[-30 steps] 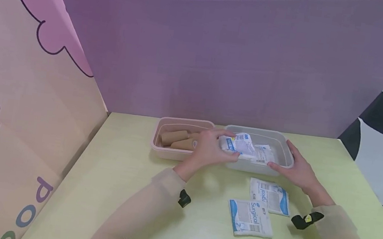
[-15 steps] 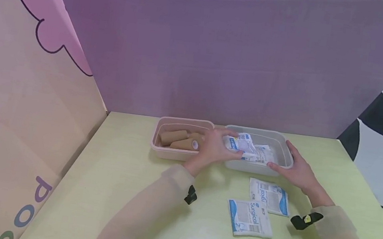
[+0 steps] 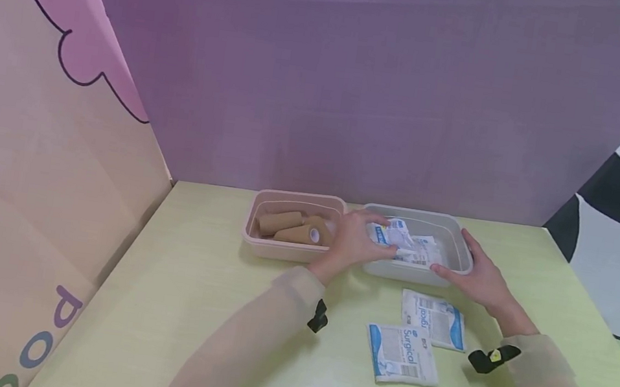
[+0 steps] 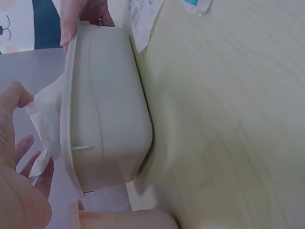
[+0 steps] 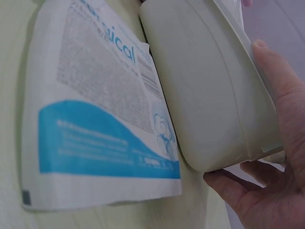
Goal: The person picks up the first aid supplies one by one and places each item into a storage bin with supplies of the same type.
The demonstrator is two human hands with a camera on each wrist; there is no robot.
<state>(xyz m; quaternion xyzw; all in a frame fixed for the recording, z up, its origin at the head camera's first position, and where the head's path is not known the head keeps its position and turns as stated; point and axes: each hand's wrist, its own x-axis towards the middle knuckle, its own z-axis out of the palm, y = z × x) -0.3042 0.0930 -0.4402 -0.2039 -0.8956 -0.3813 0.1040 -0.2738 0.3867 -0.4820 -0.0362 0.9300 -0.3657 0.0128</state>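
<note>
In the head view my left hand (image 3: 356, 237) pinches a small white-and-blue packet (image 3: 396, 232) at the left end of the light grey bin (image 3: 394, 270). The left wrist view has the thumb and fingers on either edge of this crinkled packet (image 4: 49, 112), at the bin's rim. Another white packet (image 3: 428, 251) lies inside the bin, to the right of the held one. My right hand (image 3: 481, 278) grips the bin's right end, thumb on the front rim and fingers round the side. In the right wrist view its fingers (image 5: 228, 186) curl around the bin's end wall (image 5: 205, 86).
A pink bin (image 3: 279, 251) with several tan rolls (image 3: 297, 234) stands left of the grey bin. Two flat packets marked "Surgical" lie in front on the table, the nearer packet (image 3: 401, 356) overlapping the farther packet (image 3: 448, 323). A purple panel (image 3: 358, 95) rises behind.
My left hand has shifted a little to the right with the packet, uncovering more of the tan rolls. The right hand keeps its grip on the grey bin's end.
</note>
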